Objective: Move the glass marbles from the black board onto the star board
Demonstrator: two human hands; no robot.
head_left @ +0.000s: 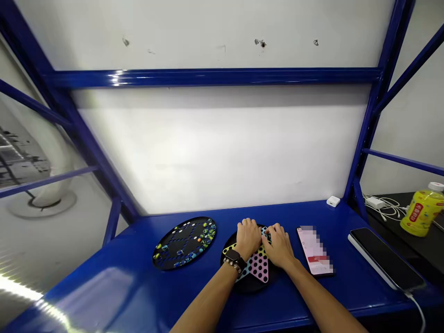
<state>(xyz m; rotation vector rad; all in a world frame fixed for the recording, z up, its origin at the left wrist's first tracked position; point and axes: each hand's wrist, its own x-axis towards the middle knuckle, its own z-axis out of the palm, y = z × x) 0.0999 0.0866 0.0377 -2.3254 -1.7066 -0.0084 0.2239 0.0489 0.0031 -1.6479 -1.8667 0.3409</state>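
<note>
A round black Chinese checkers board (255,287) lies on the blue table in front of me, with a coloured star (259,266) full of holes on its face. My left hand (248,237) reaches over the star's upper left part. Its fingers curl down together, and their tips are hidden. A dark watch and beaded bracelet circle that wrist. Close beside it, my right hand (279,245) bends over the board's upper right, thumb and fingers drawn together near the star. Whatever lies between the fingers of either hand is hidden.
To the left, a round black tray (183,243) holds several glass marbles around its rim. A lit phone (315,254) and a white-edged black device (385,259) with a cable lie right. Beyond are a small white case (333,201) and yellow bottle (423,210). Blue frame bars (222,77) surround the table.
</note>
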